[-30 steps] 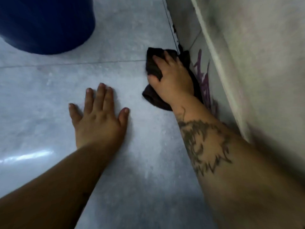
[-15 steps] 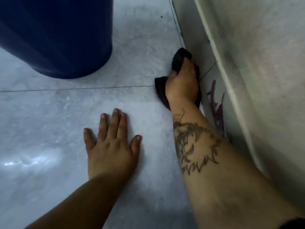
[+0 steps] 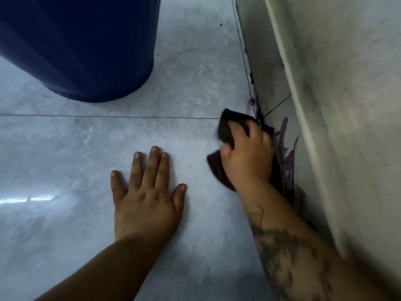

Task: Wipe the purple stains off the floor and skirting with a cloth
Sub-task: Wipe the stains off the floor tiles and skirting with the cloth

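Right hand [image 3: 247,161] fingers [image 3: 236,129] bunched on dark cloth [image 3: 225,129] beside purple stains [image 3: 286,153] for scrubbing; left hand [image 3: 147,192] splayed empty on floor [image 3: 65,148], bracing.

Dark blue bin [image 3: 86,46] standing upper left.

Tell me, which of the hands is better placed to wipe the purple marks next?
The right hand: it grips the cloth beside the purple stains. The left hand lies flat on the floor.
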The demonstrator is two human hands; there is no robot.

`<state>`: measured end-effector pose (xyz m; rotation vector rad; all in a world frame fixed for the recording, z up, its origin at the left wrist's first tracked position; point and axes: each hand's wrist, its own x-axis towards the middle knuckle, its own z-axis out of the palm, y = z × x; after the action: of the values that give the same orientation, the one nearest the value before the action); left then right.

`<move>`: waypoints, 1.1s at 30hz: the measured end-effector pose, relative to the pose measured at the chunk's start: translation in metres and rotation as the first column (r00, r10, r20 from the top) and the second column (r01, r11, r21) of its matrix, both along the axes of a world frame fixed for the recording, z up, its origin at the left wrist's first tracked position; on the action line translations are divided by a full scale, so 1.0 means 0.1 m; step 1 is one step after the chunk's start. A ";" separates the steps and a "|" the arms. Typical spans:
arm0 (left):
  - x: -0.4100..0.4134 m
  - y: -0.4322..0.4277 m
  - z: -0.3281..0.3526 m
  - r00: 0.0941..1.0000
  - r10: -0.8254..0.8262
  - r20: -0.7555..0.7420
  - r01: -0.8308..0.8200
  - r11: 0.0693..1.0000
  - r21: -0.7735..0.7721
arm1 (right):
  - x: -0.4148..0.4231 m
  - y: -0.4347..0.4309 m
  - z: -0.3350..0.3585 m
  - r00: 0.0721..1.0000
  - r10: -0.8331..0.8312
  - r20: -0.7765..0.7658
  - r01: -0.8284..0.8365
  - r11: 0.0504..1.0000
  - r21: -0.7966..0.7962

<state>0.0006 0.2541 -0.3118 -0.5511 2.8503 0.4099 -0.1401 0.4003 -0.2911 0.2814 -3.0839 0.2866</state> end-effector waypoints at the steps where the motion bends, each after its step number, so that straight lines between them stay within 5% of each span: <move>1: 0.01 0.00 0.01 1.000 0.000 0.003 0.000 1.000 -0.007 | -0.19 -0.09 0.08 1.000 0.022 0.018 -0.022 0.999 -0.025; 4: 0.02 0.01 0.03 1.000 0.010 0.002 -0.010 1.000 -0.011 | -0.70 -0.29 0.49 0.963 0.183 -0.199 -0.192 0.981 -0.029; 6: 0.01 0.03 0.04 1.000 0.009 -0.005 -0.009 1.000 0.000 | -1.08 -0.47 0.70 0.879 0.313 -0.361 -0.250 0.945 0.210; 8: -0.01 0.05 0.04 1.000 -0.003 -0.007 0.003 1.000 0.013 | -1.44 -0.56 0.71 0.911 0.369 -0.184 -0.211 0.801 0.560; 10: -0.01 0.05 0.03 1.000 -0.004 -0.017 0.004 1.000 0.013 | -1.66 -0.55 0.51 0.977 0.202 0.066 -0.169 0.555 0.815; 13: -0.01 -0.01 0.02 0.999 0.007 -0.036 -0.007 1.000 0.005 | -1.62 -0.45 0.24 0.994 0.072 0.083 -0.104 0.383 0.918; 18: 0.02 -0.01 -0.01 0.999 0.016 -0.050 -0.015 1.000 0.023 | -1.06 -0.31 0.22 0.991 0.082 0.106 -0.131 0.408 0.904; 25: 0.01 -0.01 0.04 0.999 0.009 -0.041 -0.006 0.998 0.064 | 0.37 0.32 0.44 0.961 0.043 0.274 -0.237 0.637 0.734; 33: -0.01 -0.01 0.03 0.995 0.017 -0.098 -0.009 0.997 0.077 | -1.10 -0.24 0.36 0.979 0.149 0.137 -0.196 0.534 0.823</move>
<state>-0.0002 0.2531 -0.3092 -0.5496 2.9114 0.5609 -0.2498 0.3760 -0.2554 0.5955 -2.9560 -1.2573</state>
